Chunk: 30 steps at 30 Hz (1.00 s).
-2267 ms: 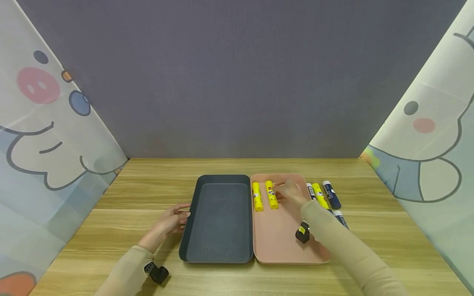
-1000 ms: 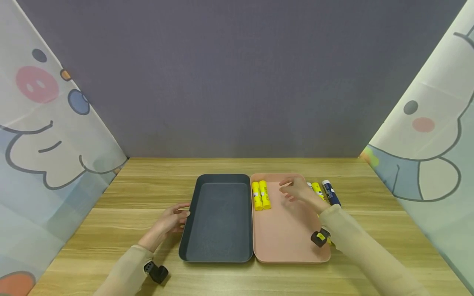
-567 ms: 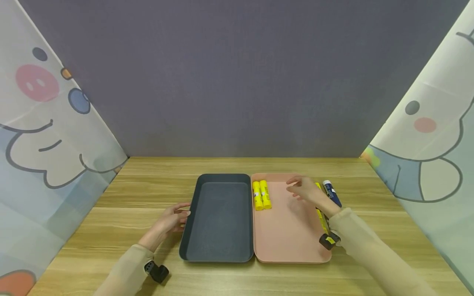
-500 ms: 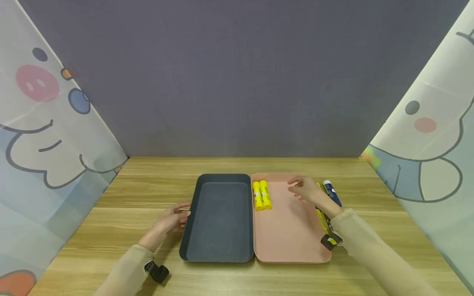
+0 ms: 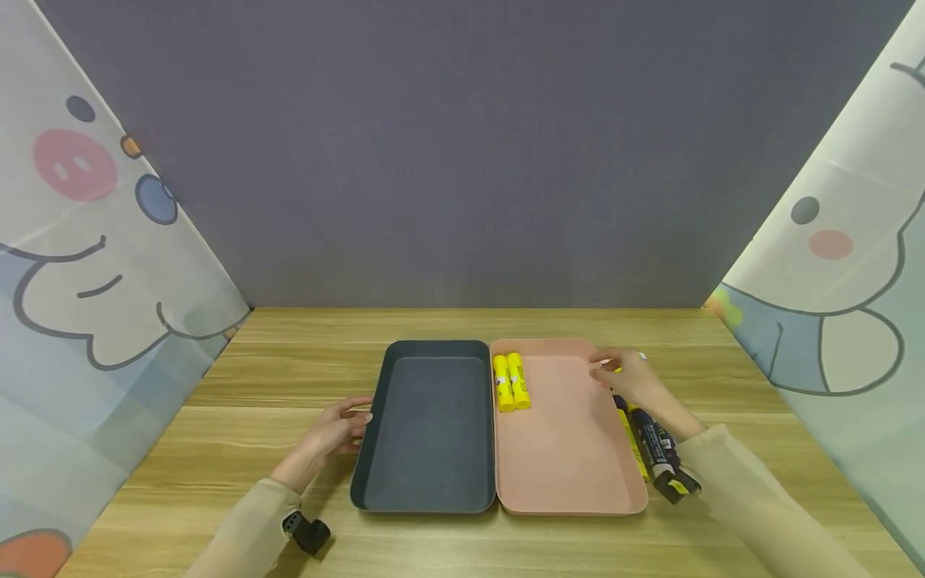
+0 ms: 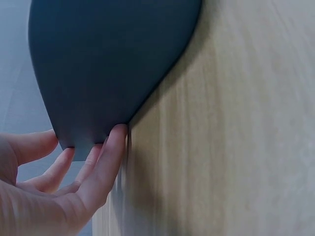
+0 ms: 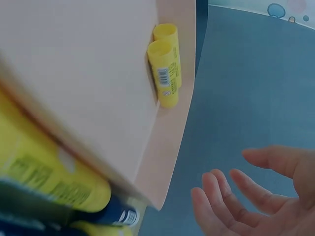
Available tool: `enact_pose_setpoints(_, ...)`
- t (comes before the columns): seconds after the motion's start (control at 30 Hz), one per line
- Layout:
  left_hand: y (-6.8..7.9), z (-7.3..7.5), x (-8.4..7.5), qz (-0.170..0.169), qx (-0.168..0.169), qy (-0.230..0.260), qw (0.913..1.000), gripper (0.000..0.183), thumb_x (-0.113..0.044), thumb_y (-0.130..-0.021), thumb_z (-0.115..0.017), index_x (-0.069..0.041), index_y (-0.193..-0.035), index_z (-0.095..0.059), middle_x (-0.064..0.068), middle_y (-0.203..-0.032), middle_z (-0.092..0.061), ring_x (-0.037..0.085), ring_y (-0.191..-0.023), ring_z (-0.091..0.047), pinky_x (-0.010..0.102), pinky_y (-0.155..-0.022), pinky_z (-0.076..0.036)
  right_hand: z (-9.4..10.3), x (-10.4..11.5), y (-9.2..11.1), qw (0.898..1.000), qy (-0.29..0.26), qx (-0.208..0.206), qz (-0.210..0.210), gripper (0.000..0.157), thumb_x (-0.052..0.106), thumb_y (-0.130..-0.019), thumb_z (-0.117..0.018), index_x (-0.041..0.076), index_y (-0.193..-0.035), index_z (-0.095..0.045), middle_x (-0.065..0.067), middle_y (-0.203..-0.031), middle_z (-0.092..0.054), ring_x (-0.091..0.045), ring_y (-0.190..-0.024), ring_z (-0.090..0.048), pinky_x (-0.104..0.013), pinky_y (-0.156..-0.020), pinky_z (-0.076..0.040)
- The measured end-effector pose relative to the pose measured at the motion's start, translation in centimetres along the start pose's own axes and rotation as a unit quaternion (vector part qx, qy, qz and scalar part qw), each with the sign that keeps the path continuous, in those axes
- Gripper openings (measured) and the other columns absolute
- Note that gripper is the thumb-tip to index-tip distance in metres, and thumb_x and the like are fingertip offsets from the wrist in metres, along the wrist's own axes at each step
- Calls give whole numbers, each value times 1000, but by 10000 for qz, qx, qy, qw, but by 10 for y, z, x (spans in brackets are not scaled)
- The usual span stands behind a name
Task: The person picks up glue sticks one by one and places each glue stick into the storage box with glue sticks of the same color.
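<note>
Head view: right hand (image 5: 630, 379) hovers at edge of pink tray (image 5: 560, 453).

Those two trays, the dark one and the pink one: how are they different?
Colour: the dark tray is slate grey, while the pink tray is pale and peachy.

Contents: the pink tray holds two yellow tubes; the dark tray holds none.

Hands: the person's left hand touches the dark tray's side, while the right hand is near the pink tray's far right corner.

Both are shallow, rounded-corner rectangles lying side by side on the wooden table.
</note>
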<state>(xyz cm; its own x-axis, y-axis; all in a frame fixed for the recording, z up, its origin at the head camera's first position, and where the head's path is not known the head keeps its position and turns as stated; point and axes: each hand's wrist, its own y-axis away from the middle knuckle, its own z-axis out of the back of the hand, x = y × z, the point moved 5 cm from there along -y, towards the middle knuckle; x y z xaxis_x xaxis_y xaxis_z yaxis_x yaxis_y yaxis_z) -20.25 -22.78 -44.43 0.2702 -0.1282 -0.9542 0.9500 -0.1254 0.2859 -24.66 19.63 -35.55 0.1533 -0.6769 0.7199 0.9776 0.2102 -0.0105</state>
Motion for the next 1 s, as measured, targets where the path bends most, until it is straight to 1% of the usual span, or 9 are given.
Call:
enact_pose_setpoints(0.1,3,-2,-4,-146,119,-54,9998,54,-17,-86,-56,6,-130,-33,10,-99,-56,15,-72,-62,35,-63,-49,4,-4,5,9997,198,-125,16,32,8,-84,-56,-11,-109,-54,-27,-93,-57,-30,-72,-59,-32,-55,-48)
enact_pose_setpoints(0.2,4,-3,-6,-164,157,-24,9997,52,-15,-87,-54,6,-130,-33,10,-99,-56,15,-73,-62,35,-64,-49,9,-7,10,9990,393,-204,95,31,9,-84,-57,-11,-108,-55,-26,-92,-57,-28,-71,-57,-30,-54,-45)
enact_pose_setpoints(0.27,3,-3,-6,-109,157,-71,9998,51,-14,-88,-53,6,-131,-32,9,-99,-56,14,-74,-62,35,-65,-49,12,-9,14,9985,453,-259,168,30,8,-83,-57,-12,-107,-55,-26,-92,-57,-27,-72,-57,-29,-53,-44)
enact_pose_setpoints(0.43,3,-4,-6,56,-34,-142,9999,48,-10,-89,-49,6,-132,-31,12,-102,-55,15,-74,-61,36,-65,-49,20,-17,23,9987,430,-268,53,31,6,-84,-55,-14,-108,-53,-30,-95,-56,-29,-75,-57,-29,-53,-44)
enact_pose_setpoints(0.53,3,-5,-7,90,-169,-84,9998,46,-6,-90,-47,6,-131,-32,16,-104,-55,16,-73,-61,37,-64,-49,24,-22,28,9985,481,-262,-42,32,7,-85,-55,-14,-109,-52,-31,-93,-56,-29,-71,-59,-30,-53,-45)
enact_pose_setpoints(0.67,3,-5,-7,125,-197,-70,9997,45,-5,-91,-46,7,-132,-30,19,-106,-54,16,-73,-61,37,-64,-49,27,-30,32,9979,570,-272,-139,32,8,-84,-55,-14,-107,-52,-27,-86,-58,-25,-64,-58,-31,-51,-43)
enact_pose_setpoints(0.8,4,-6,-8,141,-207,-74,9997,45,-5,-91,-46,6,-132,-31,20,-106,-54,16,-72,-61,37,-63,-49,29,-37,37,9965,748,-341,-155,30,7,-82,-57,-14,-104,-54,-20,-79,-59,-25,-66,-56,-31,-52,-43)
enact_pose_setpoints(0.9,4,-6,-8,121,-194,-84,9997,45,-6,-90,-46,6,-131,-31,21,-107,-54,17,-72,-61,37,-63,-49,30,-42,40,9951,888,-396,-161,30,7,-81,-58,-15,-102,-54,-20,-77,-59,-26,-67,-56,-33,-53,-43)
enact_pose_setpoints(1.0,4,-6,-8,111,-191,-91,9997,46,-6,-90,-46,7,-131,-31,21,-107,-53,16,-72,-61,37,-64,-49,31,-48,44,9941,975,-438,-194,30,5,-81,-58,-15,-101,-53,-21,-78,-59,-28,-68,-56,-34,-53,-44)
